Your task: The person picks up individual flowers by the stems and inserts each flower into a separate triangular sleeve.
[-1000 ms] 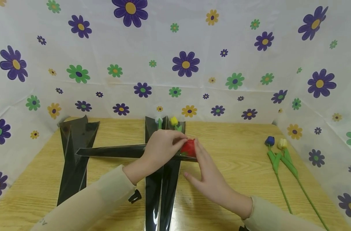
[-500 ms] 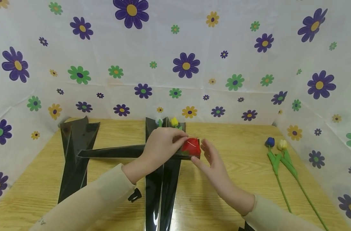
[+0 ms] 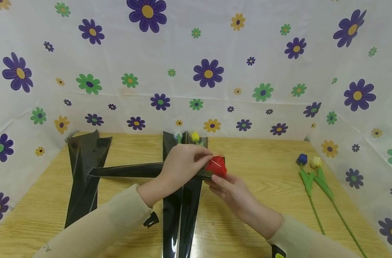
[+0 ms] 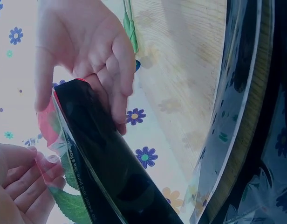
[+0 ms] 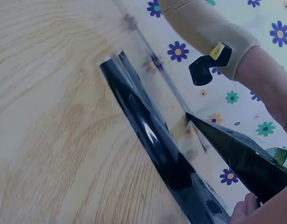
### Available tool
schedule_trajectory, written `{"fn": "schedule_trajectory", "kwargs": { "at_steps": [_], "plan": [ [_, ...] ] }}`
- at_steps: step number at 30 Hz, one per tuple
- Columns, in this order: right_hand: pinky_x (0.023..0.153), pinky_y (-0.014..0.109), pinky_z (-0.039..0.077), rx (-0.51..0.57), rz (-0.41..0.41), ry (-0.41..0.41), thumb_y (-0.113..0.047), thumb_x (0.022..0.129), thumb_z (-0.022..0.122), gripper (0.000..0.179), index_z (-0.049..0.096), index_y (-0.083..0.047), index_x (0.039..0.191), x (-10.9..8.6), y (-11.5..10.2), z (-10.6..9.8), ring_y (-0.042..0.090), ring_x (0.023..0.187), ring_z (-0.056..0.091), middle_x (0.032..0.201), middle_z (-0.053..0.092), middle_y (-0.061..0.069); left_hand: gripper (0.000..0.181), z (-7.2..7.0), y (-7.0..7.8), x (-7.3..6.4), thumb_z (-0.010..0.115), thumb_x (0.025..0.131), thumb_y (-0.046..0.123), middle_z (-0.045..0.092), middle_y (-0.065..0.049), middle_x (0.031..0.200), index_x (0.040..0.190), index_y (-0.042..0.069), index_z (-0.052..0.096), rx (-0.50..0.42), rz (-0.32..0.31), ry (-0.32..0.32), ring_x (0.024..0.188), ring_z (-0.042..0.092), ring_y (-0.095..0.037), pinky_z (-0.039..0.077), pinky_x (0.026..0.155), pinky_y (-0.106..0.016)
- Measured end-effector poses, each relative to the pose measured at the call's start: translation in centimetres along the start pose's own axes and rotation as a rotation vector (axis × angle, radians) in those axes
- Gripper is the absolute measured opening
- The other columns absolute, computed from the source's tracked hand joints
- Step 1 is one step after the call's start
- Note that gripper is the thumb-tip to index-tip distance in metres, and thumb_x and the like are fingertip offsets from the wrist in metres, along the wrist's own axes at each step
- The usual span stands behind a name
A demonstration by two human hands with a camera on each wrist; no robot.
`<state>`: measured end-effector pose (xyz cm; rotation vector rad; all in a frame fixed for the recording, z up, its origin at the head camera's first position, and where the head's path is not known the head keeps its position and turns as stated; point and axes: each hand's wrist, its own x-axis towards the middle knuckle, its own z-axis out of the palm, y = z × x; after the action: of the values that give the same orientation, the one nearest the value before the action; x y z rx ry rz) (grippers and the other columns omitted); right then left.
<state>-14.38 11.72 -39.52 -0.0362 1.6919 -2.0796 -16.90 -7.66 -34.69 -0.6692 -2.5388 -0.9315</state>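
A red artificial rose (image 3: 218, 166) with green leaves sits in the wide end of a black flower sleeve (image 3: 128, 170) with a clear front, held crosswise above the table. My left hand (image 3: 181, 163) pinches the clear film near the bloom between thumb and fingers. From the right, my right hand (image 3: 241, 197) grips the sleeve's mouth below the rose. Its thumb is on the bloom side, and its fingers lie behind the black back in the left wrist view. In the right wrist view, the sleeve (image 5: 246, 161) narrows to a point; the right fingers are mostly hidden there.
Two filled black sleeves (image 3: 172, 215) lie beneath the hands, with a pale blue flower (image 3: 178, 135) and a yellow flower (image 3: 195, 136) at their tops. More black sleeves (image 3: 83, 179) lie left. Blue (image 3: 301, 159) and cream tulips (image 3: 316, 162) lie right. Flower-printed cloth surrounds the table.
My right hand drew back from the rose, then came in lower and took hold of the sleeve's mouth from below. My left hand has stayed nearly in place, still pinching the film.
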Motion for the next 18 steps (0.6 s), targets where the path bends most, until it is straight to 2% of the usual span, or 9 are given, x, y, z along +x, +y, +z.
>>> {"fn": "schedule_trajectory", "kwargs": {
  "at_steps": [3,6,11,14,18],
  "plan": [
    [0.125,0.043,0.04,0.028,0.012,0.015,-0.016,0.109,0.056,0.057,0.037,0.008,0.158,0.1,0.0,0.1,0.023,0.134,0.066,0.16,0.05,0.02,0.016,0.0,0.0,0.0,0.082,0.095,0.018,0.084,-0.004,0.102,0.11,0.012,0.085,0.004,0.01,-0.005,0.086,0.078,-0.016,0.066,0.079,-0.03],
    [0.124,0.042,0.043,0.038,0.016,0.036,-0.013,0.108,0.056,0.055,0.04,0.009,0.156,0.2,0.0,0.2,0.013,0.119,0.069,0.153,0.056,0.015,0.019,0.0,-0.1,0.0,0.083,0.095,0.019,0.084,-0.004,0.104,0.111,0.012,0.085,0.011,0.018,-0.017,0.09,0.08,-0.017,0.066,0.081,-0.031],
    [0.123,0.043,0.044,0.021,0.026,0.063,-0.011,0.108,0.058,0.054,0.041,0.008,0.156,0.2,0.1,0.1,0.012,0.116,0.067,0.151,0.056,0.013,0.025,-0.3,-0.7,0.1,0.082,0.096,0.025,0.083,-0.005,0.112,0.117,0.011,0.083,0.018,0.023,-0.048,0.1,0.08,-0.021,0.066,0.087,-0.036],
    [0.124,0.046,0.041,0.014,0.028,0.068,-0.01,0.107,0.058,0.054,0.041,0.009,0.155,0.1,0.1,0.1,0.012,0.119,0.065,0.152,0.056,0.014,0.028,-0.7,-2.0,0.4,0.078,0.099,0.028,0.082,-0.006,0.117,0.121,0.01,0.081,-0.002,0.003,-0.088,0.105,0.08,-0.023,0.065,0.092,-0.041],
    [0.126,0.048,0.04,0.01,0.03,0.076,-0.008,0.107,0.059,0.054,0.042,0.009,0.155,0.1,0.1,0.0,0.013,0.12,0.064,0.15,0.058,0.014,0.033,-1.5,-4.6,0.8,0.066,0.107,0.028,0.079,-0.009,0.125,0.13,0.008,0.075,-0.06,-0.048,-0.21,0.113,0.077,-0.027,0.063,0.098,-0.047]
  ]
}}
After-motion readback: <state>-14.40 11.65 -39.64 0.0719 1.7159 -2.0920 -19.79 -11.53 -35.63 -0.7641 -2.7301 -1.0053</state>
